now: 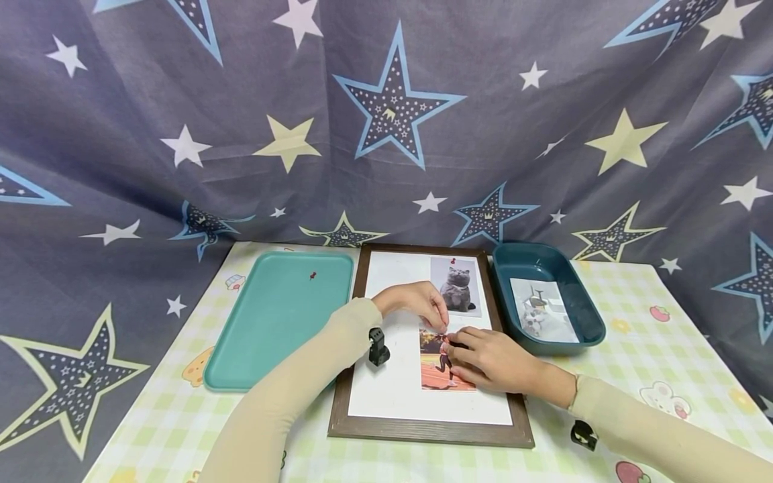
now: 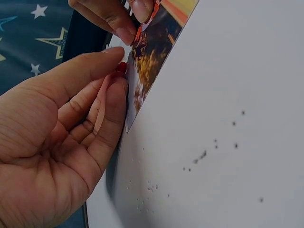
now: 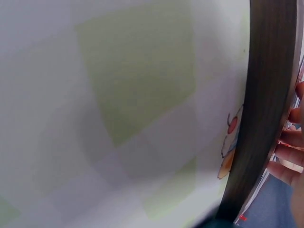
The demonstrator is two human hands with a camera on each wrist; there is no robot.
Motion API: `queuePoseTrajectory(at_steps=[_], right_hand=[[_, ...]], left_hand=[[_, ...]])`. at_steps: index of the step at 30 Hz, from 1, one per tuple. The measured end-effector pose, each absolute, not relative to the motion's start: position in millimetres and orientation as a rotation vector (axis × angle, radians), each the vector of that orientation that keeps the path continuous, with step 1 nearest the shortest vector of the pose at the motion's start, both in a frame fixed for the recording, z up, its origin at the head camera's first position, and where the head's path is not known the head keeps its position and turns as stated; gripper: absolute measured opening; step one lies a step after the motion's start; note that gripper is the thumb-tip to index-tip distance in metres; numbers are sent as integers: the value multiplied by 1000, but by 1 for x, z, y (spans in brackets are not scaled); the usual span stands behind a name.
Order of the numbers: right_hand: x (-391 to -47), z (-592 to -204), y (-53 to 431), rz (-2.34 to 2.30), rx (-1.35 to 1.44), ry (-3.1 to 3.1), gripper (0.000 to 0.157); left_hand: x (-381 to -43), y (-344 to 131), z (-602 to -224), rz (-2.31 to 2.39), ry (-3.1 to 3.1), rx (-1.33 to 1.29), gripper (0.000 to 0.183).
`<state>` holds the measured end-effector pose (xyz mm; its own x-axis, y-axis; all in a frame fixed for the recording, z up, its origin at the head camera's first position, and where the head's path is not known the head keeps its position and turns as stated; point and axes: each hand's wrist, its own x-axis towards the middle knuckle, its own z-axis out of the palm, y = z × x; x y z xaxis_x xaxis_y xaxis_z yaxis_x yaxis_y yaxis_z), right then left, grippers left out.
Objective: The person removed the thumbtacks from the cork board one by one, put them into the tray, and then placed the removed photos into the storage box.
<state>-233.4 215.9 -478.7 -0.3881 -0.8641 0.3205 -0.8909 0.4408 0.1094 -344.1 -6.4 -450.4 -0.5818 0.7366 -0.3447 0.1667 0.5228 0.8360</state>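
A framed white board (image 1: 392,402) lies on the table with two photos on it. The upper one, a grey cat photo (image 1: 457,295), has a red push pin (image 1: 453,261) at its top. Below it lies a photo of a runner (image 1: 431,372). My left hand (image 1: 419,302) is at that photo's top edge, pinching a red push pin (image 2: 122,67) between thumb and forefinger. My right hand (image 1: 492,359) rests on the photo's right side, its fingers pressing it to the board. Only its fingertips (image 3: 285,172) show in the right wrist view, past the frame's edge.
On the left lies a teal tray (image 1: 266,322) with one red push pin (image 1: 313,276). A dark teal bin (image 1: 588,322) holding a picture (image 1: 543,312) stands right of the board. Behind hangs a star-patterned curtain (image 1: 241,87). Small holes dot the board.
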Motion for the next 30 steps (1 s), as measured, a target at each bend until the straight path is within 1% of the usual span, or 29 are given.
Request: queuePoseTrajectory(at_steps=[18, 30], right_hand=[[-233, -479, 215, 110, 1494, -2397, 33], [-233, -479, 215, 111, 1489, -2391, 32]], left_hand=[[-344, -7, -449, 1022, 2029, 728, 16], [-346, -7, -451, 1039, 2006, 705, 15]])
